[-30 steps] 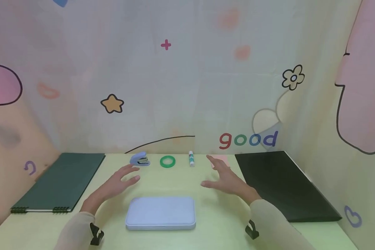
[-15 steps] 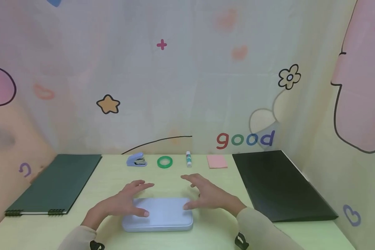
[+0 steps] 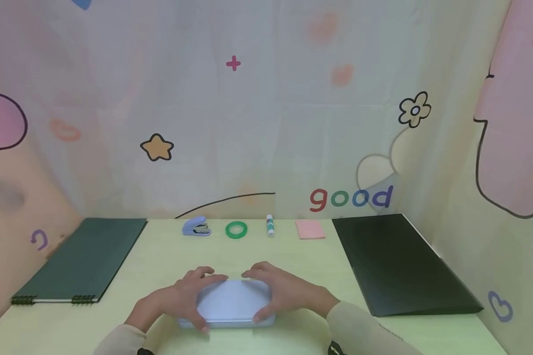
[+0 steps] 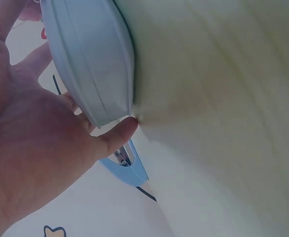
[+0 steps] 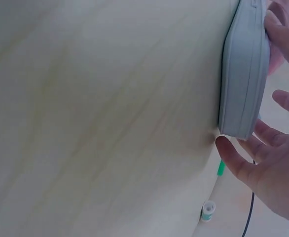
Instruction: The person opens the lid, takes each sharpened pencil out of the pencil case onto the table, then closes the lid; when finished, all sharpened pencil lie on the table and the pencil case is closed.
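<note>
Pale-blue flat rectangular case [image 3: 231,303] with rounded corners — looks rigid, light, smooth-sided, likely slippery. Left hand [image 3: 177,298] and right hand [image 3: 288,293] curl round its short ends on the pale-yellow surface [image 3: 160,256] — thumbs at the near edge, the sensible hold.

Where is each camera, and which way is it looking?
Head: worn on the head, looking forward and down at the table; shows both forearms, with the left hand and right hand gripping the pale blue tin case.
Left wrist: under the left hand, looking along the tabletop at the case and the blue stapler.
Right wrist: under the right hand, looking at the case and the glue stick.
All three views share the case.
</note>
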A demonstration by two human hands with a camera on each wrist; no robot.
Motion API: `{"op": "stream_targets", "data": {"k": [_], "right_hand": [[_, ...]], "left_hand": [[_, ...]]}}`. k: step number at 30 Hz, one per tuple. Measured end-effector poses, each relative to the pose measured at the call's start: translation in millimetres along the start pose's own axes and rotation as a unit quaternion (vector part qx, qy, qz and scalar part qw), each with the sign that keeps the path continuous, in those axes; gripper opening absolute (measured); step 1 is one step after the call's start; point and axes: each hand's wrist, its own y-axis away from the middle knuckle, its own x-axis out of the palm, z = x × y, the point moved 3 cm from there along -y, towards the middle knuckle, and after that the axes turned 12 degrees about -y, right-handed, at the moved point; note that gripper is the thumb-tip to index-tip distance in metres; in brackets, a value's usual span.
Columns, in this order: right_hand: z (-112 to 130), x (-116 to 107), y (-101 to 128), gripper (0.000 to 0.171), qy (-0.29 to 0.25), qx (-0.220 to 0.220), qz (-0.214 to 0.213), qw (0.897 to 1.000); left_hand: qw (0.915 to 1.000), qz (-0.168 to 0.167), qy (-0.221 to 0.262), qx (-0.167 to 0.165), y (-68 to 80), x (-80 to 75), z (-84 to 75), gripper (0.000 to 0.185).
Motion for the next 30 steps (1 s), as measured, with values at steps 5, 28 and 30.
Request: {"op": "stream_targets", "data": {"k": [5,28,30], "right_hand": [[4,6,0,0.088,0.023,0.003,0.018,1.0],[10,15,2,0.079,0.117,-0.028,0.007,0.993],[11,13,2,0.078,0.111,-0.029,0.003,0.993]], "left_hand": [[1.0,-0.001,-0.005,0.002,1.0,-0.7,-5.1,0.103],[0.998,-0.025,-0.057,-0.011,1.3,8.5,-11.7,0.095],[0.9974,-0.032,-0.064,-0.002,0.5,7.6,-11.5,0.094]]}}
